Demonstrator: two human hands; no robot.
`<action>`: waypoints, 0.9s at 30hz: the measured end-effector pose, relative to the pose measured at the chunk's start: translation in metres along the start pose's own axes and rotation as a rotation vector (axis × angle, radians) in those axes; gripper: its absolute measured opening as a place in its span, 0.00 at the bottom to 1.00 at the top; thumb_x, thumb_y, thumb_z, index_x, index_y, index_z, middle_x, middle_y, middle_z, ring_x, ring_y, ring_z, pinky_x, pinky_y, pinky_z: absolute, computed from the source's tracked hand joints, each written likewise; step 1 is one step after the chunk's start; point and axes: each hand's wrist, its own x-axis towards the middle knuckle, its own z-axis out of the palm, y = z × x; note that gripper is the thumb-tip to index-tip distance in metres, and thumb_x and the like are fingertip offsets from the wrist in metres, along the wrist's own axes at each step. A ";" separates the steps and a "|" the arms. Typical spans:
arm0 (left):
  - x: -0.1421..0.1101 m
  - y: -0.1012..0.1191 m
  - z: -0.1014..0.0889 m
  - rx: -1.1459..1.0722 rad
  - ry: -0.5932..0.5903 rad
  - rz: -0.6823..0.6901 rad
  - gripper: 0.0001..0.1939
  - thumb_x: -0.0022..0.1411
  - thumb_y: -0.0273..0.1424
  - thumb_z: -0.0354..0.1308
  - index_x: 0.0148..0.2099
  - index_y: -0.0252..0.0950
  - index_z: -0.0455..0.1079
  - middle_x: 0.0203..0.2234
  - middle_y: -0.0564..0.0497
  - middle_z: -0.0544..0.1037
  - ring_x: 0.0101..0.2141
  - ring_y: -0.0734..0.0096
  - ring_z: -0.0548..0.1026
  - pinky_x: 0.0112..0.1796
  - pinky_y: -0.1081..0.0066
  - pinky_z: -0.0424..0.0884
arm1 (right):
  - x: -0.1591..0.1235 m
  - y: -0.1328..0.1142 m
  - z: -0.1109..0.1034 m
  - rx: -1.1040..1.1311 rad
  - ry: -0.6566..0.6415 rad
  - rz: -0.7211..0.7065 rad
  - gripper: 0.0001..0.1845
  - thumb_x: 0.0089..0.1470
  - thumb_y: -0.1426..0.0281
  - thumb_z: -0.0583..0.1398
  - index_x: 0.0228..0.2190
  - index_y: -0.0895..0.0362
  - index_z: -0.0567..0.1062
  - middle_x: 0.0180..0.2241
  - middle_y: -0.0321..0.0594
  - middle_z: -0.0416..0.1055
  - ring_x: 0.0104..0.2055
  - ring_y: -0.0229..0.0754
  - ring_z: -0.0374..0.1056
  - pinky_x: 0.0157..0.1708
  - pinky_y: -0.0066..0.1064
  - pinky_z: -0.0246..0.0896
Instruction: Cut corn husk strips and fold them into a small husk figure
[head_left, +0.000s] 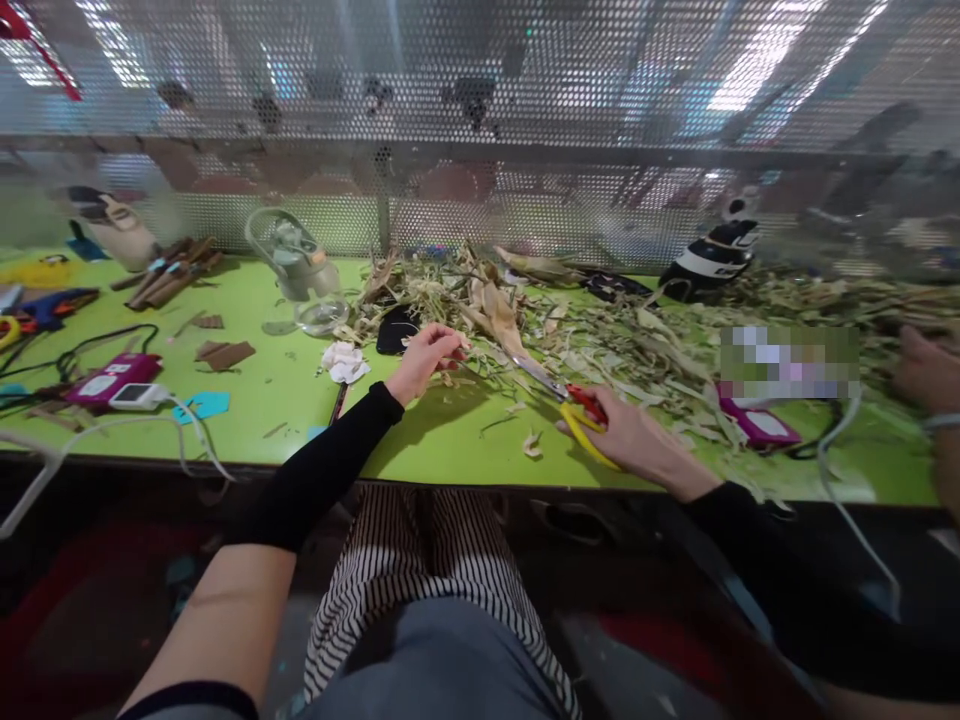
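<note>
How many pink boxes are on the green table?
2: the left pink box, near a blue scrap, and the right pink box, beside dry husks. More may hide under the husks.

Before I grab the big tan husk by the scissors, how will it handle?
The big tan husk looks thin and papery, so probably light for its size. Its dry-looking folds may crack if squeezed. It lies among loose scraps, so it might drag some along.
</note>
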 end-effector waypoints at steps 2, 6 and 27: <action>0.000 0.004 -0.001 -0.045 0.021 0.024 0.07 0.60 0.24 0.62 0.32 0.35 0.65 0.29 0.53 0.81 0.26 0.81 0.76 0.27 0.81 0.68 | 0.001 -0.013 0.013 0.053 -0.006 -0.063 0.32 0.52 0.44 0.64 0.45 0.56 0.75 0.30 0.43 0.76 0.28 0.49 0.71 0.28 0.37 0.64; 0.004 0.019 -0.013 -0.165 0.078 0.165 0.07 0.59 0.24 0.63 0.32 0.36 0.67 0.30 0.53 0.82 0.26 0.81 0.76 0.26 0.82 0.69 | 0.016 -0.035 0.030 0.073 0.000 -0.068 0.36 0.52 0.39 0.61 0.45 0.58 0.75 0.31 0.46 0.76 0.28 0.49 0.70 0.27 0.37 0.62; 0.005 0.044 -0.030 -0.221 0.324 0.311 0.06 0.66 0.32 0.61 0.39 0.37 0.67 0.37 0.53 0.83 0.28 0.81 0.77 0.27 0.82 0.69 | 0.106 -0.022 0.042 0.210 0.153 0.126 0.29 0.44 0.45 0.69 0.36 0.52 0.69 0.33 0.42 0.74 0.34 0.49 0.69 0.34 0.40 0.65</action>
